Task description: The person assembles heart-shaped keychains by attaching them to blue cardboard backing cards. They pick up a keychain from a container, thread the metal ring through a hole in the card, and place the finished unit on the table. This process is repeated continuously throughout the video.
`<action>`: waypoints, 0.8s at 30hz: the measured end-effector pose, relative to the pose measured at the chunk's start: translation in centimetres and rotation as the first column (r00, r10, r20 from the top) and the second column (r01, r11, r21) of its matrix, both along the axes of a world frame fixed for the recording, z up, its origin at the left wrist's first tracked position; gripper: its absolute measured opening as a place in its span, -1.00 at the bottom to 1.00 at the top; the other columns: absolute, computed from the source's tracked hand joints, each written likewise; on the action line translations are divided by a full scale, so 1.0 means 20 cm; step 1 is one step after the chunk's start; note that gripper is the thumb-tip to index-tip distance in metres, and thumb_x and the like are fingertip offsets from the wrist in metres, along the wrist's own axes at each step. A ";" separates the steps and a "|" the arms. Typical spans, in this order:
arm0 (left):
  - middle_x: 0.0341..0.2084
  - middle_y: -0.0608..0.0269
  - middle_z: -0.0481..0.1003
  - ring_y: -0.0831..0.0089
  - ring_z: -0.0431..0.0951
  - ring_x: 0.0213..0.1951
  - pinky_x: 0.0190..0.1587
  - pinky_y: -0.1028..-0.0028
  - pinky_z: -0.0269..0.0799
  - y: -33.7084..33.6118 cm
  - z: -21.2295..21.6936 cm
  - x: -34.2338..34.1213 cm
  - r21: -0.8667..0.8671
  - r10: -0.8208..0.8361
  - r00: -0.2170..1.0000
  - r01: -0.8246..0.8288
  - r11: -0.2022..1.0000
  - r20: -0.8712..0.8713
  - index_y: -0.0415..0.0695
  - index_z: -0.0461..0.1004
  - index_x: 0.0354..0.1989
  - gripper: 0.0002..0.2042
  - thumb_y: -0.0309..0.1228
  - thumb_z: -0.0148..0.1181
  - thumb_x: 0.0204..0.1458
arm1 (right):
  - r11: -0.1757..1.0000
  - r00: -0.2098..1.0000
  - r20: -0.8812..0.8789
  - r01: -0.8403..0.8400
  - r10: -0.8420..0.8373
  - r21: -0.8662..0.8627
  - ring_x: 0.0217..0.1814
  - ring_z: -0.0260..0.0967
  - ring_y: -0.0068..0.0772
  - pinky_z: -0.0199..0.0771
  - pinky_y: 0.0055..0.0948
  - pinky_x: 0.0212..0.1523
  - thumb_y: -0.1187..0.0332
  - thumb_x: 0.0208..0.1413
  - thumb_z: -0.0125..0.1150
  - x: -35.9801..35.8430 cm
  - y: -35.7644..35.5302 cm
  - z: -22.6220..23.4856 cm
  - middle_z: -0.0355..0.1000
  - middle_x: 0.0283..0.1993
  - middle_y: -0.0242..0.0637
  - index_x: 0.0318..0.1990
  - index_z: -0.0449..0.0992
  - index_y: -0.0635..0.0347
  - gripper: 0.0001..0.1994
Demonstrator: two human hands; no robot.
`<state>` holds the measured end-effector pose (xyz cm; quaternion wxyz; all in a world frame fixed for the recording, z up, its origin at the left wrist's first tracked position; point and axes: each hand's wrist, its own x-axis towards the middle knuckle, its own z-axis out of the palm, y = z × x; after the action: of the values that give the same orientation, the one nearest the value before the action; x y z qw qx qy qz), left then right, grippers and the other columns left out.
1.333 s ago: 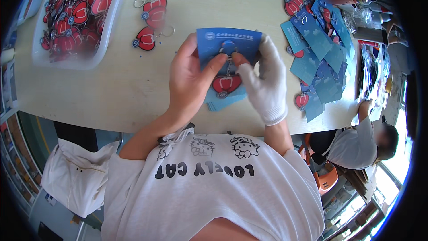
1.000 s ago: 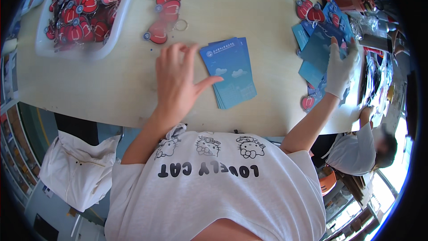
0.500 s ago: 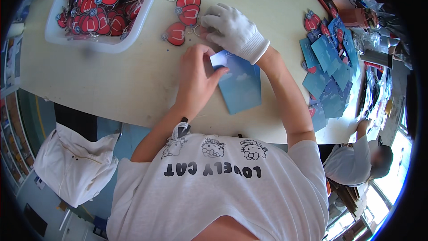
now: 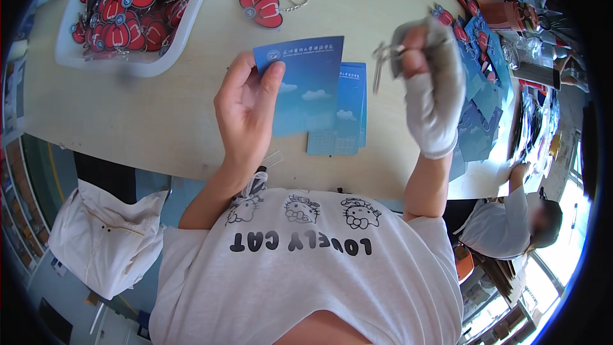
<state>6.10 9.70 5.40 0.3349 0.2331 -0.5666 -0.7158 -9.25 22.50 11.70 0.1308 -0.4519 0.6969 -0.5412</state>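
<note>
My bare left hand [image 4: 249,105] pinches a blue card [image 4: 306,86] printed with clouds at its left edge, thumb on top. Partly beneath it, more blue cards [image 4: 348,131] lie stacked on the table. My right hand [image 4: 434,83], in a white glove with bare fingertips, is raised to the right, blurred by motion. Its fingers are closed on a keychain, of which the metal ring and chain [image 4: 378,64] hang out on the left; the rest is hidden. Beyond the card, two red keychains [image 4: 265,9] with metal rings overlap on the table.
A white plastic bin [image 4: 172,61] full of red keychains stands at the far left. On the right, blue cards with red keychains [image 4: 479,115] lie in a loose pile. A white bag [image 4: 112,236] is at the lower left. Another person [image 4: 504,230] sits at the right.
My right hand has taken a keychain from the small group and moved right with it. My left hand has lifted a card off the stack and moved it left.
</note>
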 end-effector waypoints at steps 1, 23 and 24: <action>-0.43 0.39 0.40 0.69 0.32 -0.36 -0.24 0.67 0.24 0.01 -0.01 -0.02 -0.060 0.027 0.999 -0.028 0.998 -0.022 -0.32 0.41 -0.24 -0.92 -0.56 0.09 0.15 | 0.998 0.999 -0.032 0.000 0.002 0.062 -0.43 0.37 -0.49 0.41 -0.51 -0.34 0.59 0.07 0.06 0.04 0.01 0.01 0.41 -0.36 -0.28 -0.20 0.31 0.32 -0.86; -0.36 0.30 0.50 0.65 0.45 -0.30 -0.18 0.61 0.37 0.12 0.08 -0.09 0.186 0.059 0.985 -0.028 0.982 -0.161 -0.30 0.45 -0.26 -0.85 -0.61 0.25 0.01 | 0.925 0.815 -0.439 0.352 -0.378 -0.144 -0.52 0.30 -0.32 0.33 -0.46 -0.46 0.52 -0.24 0.42 0.19 -0.10 -0.16 0.39 -0.42 -0.31 -0.29 0.33 0.24 -0.63; -0.36 0.30 0.50 0.65 0.44 -0.29 -0.18 0.61 0.37 0.13 0.07 -0.09 0.203 0.064 0.983 -0.028 0.979 -0.172 -0.30 0.44 -0.26 -0.85 -0.61 0.25 0.01 | 0.927 0.806 -0.460 0.350 -0.373 -0.138 -0.52 0.30 -0.31 0.33 -0.46 -0.46 0.52 -0.25 0.44 0.19 -0.10 -0.16 0.40 -0.41 -0.31 -0.28 0.32 0.24 -0.61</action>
<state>4.22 12.36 6.87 0.3755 0.2138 -0.4540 -0.7793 -5.48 20.50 8.47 -0.1611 -0.4333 0.7677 -0.4438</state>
